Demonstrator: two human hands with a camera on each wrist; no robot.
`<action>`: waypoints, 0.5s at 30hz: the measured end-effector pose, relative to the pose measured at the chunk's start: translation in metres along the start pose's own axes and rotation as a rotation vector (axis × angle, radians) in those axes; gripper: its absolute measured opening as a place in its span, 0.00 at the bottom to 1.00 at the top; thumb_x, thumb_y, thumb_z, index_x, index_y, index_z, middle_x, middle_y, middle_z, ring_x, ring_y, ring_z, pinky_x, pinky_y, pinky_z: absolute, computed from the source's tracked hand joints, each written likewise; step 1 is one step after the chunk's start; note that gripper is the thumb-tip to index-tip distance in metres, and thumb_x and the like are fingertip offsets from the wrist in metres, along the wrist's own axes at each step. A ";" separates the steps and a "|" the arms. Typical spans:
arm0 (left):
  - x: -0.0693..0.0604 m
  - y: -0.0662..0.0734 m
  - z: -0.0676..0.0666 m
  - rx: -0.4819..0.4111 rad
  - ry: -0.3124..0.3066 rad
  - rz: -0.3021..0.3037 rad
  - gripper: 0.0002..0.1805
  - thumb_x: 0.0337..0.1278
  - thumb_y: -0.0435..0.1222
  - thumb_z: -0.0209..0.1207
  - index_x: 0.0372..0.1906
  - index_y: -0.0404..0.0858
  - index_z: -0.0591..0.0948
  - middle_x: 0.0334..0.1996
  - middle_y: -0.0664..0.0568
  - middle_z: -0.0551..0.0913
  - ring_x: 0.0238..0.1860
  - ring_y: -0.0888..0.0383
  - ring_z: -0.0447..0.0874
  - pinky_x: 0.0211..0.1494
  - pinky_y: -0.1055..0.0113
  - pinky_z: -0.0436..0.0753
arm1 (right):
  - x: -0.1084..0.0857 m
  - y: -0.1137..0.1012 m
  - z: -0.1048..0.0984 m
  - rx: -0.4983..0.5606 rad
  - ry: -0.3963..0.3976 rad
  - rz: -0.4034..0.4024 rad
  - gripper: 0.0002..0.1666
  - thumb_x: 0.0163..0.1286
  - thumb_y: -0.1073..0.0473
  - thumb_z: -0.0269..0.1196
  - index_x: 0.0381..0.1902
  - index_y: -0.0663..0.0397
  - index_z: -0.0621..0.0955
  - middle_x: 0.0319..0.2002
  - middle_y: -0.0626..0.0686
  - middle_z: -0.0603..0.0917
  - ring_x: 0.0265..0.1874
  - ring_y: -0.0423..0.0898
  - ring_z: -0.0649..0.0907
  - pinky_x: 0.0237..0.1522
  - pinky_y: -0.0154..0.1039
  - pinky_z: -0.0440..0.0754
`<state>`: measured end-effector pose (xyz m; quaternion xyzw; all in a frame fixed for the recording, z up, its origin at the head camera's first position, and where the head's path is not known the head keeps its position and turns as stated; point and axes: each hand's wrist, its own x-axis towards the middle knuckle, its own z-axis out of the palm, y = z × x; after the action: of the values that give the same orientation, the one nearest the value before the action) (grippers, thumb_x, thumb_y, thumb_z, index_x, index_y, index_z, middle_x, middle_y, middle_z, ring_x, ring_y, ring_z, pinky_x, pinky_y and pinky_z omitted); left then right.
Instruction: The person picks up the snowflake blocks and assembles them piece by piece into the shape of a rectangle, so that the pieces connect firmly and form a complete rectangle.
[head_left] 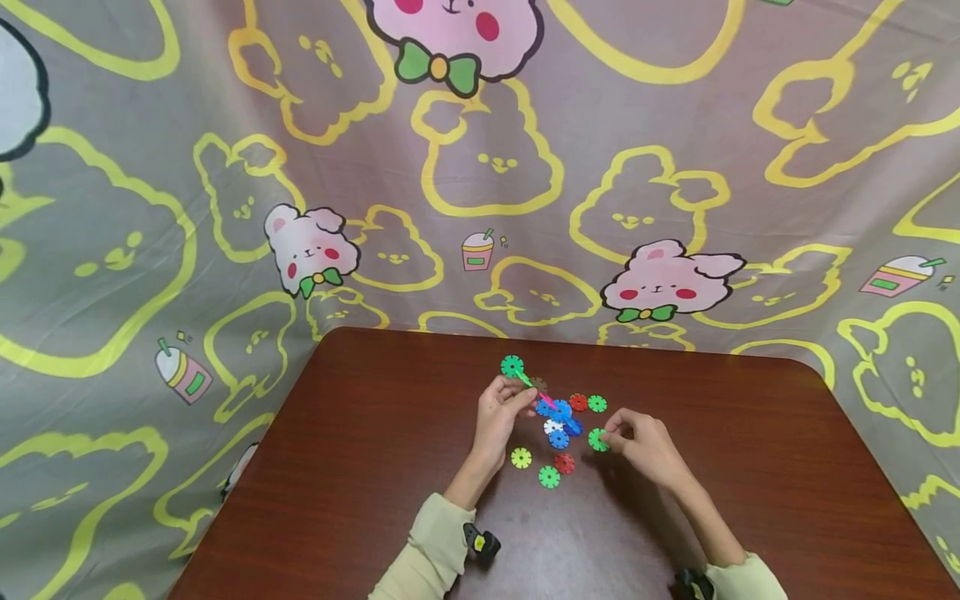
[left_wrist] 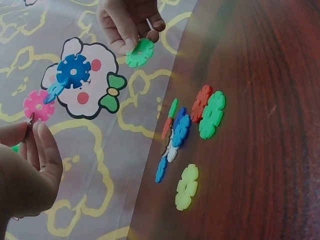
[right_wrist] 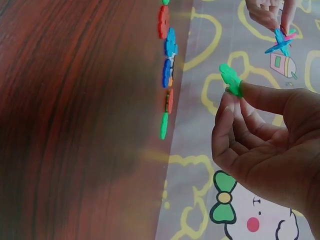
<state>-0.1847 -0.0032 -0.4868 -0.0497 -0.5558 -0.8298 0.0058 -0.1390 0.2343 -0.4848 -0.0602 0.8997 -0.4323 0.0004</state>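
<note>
Several notched plastic discs are joined in a chain in my left hand [head_left: 495, 425], whose thumb and fingers pinch it near the middle. A green disc [head_left: 512, 366] forms its far end; at the other end, in the left wrist view, are a pink disc [left_wrist: 39, 106] and a dark blue disc [left_wrist: 73, 71], with a lighter blue one between them. Thumb and fingertips of my right hand [head_left: 651, 448] pinch a single green disc [head_left: 599, 440], apart from the chain. This disc [right_wrist: 230, 79] appears tilted in the right wrist view.
Loose discs lie on the brown table [head_left: 360, 467]: a yellow one [head_left: 521, 458], a green one [head_left: 550, 477] and a red one [head_left: 565, 463] nearer me, another red [head_left: 578, 402] and green [head_left: 597, 404] farther back, with blue and white ones between. A patterned cloth [head_left: 540, 242] hangs behind.
</note>
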 end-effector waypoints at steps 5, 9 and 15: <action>-0.001 0.000 0.001 -0.031 0.001 -0.009 0.05 0.64 0.22 0.62 0.40 0.29 0.78 0.32 0.51 0.85 0.33 0.59 0.87 0.41 0.65 0.88 | -0.001 -0.001 -0.001 0.041 0.016 0.003 0.05 0.70 0.67 0.68 0.34 0.59 0.81 0.26 0.51 0.82 0.26 0.48 0.81 0.28 0.37 0.78; -0.001 -0.001 0.001 -0.049 -0.013 -0.018 0.05 0.67 0.22 0.60 0.40 0.34 0.78 0.34 0.50 0.84 0.35 0.58 0.89 0.47 0.56 0.89 | -0.002 -0.003 -0.001 0.114 0.036 0.011 0.04 0.72 0.67 0.66 0.37 0.62 0.80 0.27 0.54 0.85 0.28 0.53 0.86 0.30 0.38 0.84; -0.002 -0.004 0.001 -0.074 -0.058 -0.013 0.07 0.71 0.23 0.57 0.47 0.24 0.74 0.39 0.48 0.84 0.36 0.57 0.90 0.48 0.54 0.88 | -0.003 -0.009 0.000 0.230 0.083 0.034 0.06 0.75 0.68 0.63 0.41 0.68 0.77 0.27 0.57 0.87 0.30 0.61 0.88 0.34 0.47 0.89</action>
<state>-0.1830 -0.0008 -0.4899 -0.0704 -0.5249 -0.8480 -0.0177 -0.1352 0.2292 -0.4774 -0.0263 0.8444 -0.5346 -0.0227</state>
